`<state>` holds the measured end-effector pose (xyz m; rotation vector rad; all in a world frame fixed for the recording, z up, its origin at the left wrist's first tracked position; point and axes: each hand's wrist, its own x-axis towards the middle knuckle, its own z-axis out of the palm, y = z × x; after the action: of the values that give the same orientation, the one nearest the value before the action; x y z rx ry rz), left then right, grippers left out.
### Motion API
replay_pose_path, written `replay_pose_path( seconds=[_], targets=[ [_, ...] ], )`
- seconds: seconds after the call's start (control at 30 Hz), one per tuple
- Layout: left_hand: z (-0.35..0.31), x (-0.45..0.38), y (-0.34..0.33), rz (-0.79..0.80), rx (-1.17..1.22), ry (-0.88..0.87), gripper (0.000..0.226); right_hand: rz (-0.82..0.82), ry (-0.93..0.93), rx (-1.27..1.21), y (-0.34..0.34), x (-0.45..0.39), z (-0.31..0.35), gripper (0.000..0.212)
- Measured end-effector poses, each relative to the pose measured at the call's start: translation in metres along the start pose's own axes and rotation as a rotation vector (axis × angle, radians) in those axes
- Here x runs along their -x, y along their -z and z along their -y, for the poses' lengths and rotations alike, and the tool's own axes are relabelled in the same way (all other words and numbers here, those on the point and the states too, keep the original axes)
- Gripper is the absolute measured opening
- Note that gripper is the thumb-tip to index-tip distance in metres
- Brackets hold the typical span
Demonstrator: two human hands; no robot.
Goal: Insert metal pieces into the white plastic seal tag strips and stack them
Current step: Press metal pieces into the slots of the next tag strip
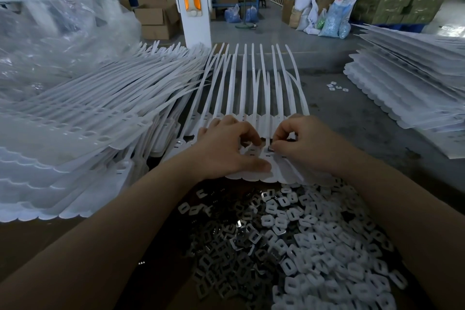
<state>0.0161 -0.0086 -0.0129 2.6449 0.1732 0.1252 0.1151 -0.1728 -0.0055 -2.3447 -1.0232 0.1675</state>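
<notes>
A white plastic seal tag strip sheet (254, 88) lies in front of me, its long tails pointing away and its scalloped tag heads near me. My left hand (226, 148) rests on the tag heads, thumb flat on the near edge, fingers curled down onto a tag. My right hand (302, 143) pinches a small metal piece (271, 149) at a slot in a tag head. Below my hands lies a heap of loose metal pieces (226, 254) and white plastic caps (327, 239).
A thick stack of white strip sheets (88, 138) fills the left. Another stack (407, 83) lies at the right on the grey table. A crumpled clear plastic bag (50, 40) sits far left. A white pillar (192, 0), cardboard boxes and sacks stand behind.
</notes>
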Motion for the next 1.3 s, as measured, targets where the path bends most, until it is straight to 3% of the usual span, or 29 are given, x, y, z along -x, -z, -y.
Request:
replay_pose_path(
  seconds=[0.4, 0.7, 0.87, 1.07, 1.23, 1.3],
  targets=[
    [0.002, -0.001, -0.003, -0.003, -0.003, -0.024, 0.055, 0.011, 0.036, 0.024, -0.003, 0.0, 0.006, 0.019],
    [0.002, 0.0, -0.002, 0.005, 0.004, -0.026, 0.052, 0.053, 0.044, -0.134, -0.001, -0.005, -0.002, 0.018],
    [0.001, 0.0, -0.002, 0.006, 0.004, -0.022, 0.052, 0.065, 0.091, -0.07, 0.0, -0.005, -0.004, 0.012],
    [0.001, 0.0, 0.0, 0.023, 0.002, -0.031, 0.051, -0.005, 0.03, -0.196, -0.003, -0.008, -0.011, 0.012],
    [-0.006, 0.001, 0.005, -0.075, 0.091, -0.182, 0.027, -0.015, 0.016, -0.198, -0.005, -0.009, -0.014, 0.012],
    [-0.012, 0.002, 0.007, -0.003, 0.197, -0.258, 0.015, -0.026, 0.016, -0.196, -0.005, -0.009, -0.014, 0.014]
  ],
)
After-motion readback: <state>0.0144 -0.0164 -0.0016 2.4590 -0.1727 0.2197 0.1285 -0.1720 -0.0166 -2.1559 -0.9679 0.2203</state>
